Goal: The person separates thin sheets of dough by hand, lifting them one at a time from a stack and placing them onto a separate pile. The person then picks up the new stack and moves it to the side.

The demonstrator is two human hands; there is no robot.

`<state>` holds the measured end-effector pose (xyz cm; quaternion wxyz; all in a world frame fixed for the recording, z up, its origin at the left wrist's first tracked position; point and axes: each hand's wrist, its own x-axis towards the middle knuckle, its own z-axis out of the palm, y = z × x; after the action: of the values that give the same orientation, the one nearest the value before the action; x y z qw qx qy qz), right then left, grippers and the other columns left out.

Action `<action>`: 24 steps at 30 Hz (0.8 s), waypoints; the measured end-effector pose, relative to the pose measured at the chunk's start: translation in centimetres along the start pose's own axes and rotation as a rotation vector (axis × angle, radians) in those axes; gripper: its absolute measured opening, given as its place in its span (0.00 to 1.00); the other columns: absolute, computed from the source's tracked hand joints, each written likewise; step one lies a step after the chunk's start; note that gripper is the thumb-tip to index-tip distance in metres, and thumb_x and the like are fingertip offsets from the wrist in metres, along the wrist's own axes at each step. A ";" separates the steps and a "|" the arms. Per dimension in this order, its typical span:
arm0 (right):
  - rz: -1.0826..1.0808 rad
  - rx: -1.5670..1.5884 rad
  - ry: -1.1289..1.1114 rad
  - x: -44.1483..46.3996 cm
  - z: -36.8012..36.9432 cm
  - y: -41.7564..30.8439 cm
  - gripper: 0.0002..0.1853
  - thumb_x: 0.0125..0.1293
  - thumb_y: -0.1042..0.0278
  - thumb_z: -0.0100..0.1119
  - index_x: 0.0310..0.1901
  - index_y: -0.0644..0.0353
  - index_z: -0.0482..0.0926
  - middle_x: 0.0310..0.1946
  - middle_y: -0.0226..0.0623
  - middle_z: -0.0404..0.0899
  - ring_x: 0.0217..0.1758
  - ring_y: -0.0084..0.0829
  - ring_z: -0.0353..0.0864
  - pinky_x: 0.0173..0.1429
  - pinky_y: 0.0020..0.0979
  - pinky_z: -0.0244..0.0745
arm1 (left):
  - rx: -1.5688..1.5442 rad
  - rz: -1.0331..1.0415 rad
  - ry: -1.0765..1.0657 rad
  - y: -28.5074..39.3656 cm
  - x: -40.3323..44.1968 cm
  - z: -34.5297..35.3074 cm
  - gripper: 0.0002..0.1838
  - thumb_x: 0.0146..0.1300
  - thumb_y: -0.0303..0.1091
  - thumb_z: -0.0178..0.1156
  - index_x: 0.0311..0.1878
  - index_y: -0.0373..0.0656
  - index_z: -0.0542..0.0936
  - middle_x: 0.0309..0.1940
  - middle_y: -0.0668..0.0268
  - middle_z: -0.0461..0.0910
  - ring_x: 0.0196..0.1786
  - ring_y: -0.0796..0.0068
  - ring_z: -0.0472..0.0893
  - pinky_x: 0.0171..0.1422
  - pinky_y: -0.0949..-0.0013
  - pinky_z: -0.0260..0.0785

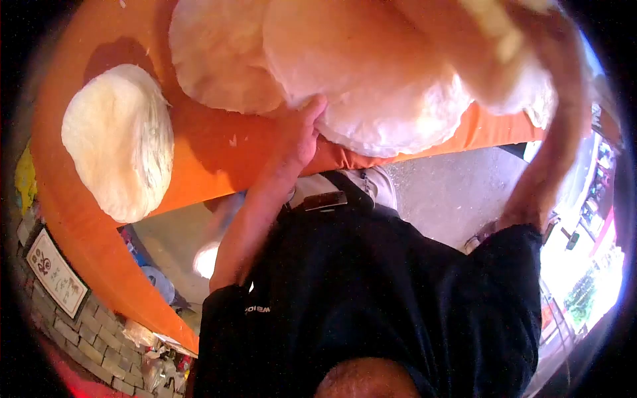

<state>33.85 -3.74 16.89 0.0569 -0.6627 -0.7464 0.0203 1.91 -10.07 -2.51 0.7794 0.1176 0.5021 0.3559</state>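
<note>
Several soft, whitish, rounded sheets overlap over an orange-covered table [206, 146]. My left hand [305, 136] is at the near edge of the large middle sheet [391, 113], its thumb closed against that edge. Under or beside it, to the left, lies another round sheet [222, 60]. My right arm reaches up along the right side; the right hand is at the top, blurred, and its fingers cannot be made out. Close to it, a blurred whitish piece [514, 86] hangs over the table's right part. A separate oval white piece [119, 142] lies at the left.
The orange cover curves down the left side. Below the table edge is a grey floor [458, 192]. A framed sign [58, 272] is by a brick surface [99, 338] at the lower left, with plastic bags [156, 371] nearby. Bright daylight comes in at the right.
</note>
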 end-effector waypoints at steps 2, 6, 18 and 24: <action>-0.024 -0.082 0.131 0.2 -5.0 1.5 0.06 0.54 0.68 0.62 0.32 0.60 0.81 0.24 0.41 0.80 0.26 0.43 0.80 0.33 0.40 0.74 | -0.046 0.059 -0.019 -0.4 0.3 -0.5 0.26 0.60 0.27 0.63 0.61 0.41 0.68 0.55 0.63 0.75 0.57 0.66 0.75 0.64 0.62 0.69; -0.160 -0.172 0.290 -0.2 -8.5 -0.2 0.05 0.55 0.68 0.61 0.32 0.58 0.81 0.23 0.41 0.79 0.25 0.44 0.80 0.33 0.42 0.74 | -0.032 0.073 0.005 0.0 -0.2 -0.6 0.27 0.60 0.25 0.62 0.63 0.41 0.67 0.56 0.62 0.74 0.58 0.64 0.74 0.63 0.60 0.70; -0.054 0.371 -0.224 -3.7 11.3 -12.8 0.18 0.58 0.48 0.60 0.30 0.57 0.83 0.20 0.47 0.80 0.26 0.49 0.82 0.31 0.46 0.77 | 0.036 0.158 -0.402 2.1 -3.2 -0.4 0.23 0.59 0.23 0.64 0.58 0.35 0.72 0.54 0.63 0.78 0.57 0.73 0.76 0.64 0.67 0.68; -0.031 0.461 -0.259 -4.8 12.0 -13.0 0.25 0.62 0.41 0.55 0.32 0.61 0.79 0.24 0.50 0.79 0.31 0.52 0.82 0.35 0.46 0.77 | 0.073 0.113 -0.400 2.1 -2.5 0.2 0.23 0.59 0.24 0.65 0.57 0.36 0.73 0.53 0.64 0.77 0.55 0.73 0.76 0.61 0.68 0.69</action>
<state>20.20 -9.51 6.11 0.1107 -0.6126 -0.7332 0.2737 0.54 -10.22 0.45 0.8374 0.2420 0.3427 0.3504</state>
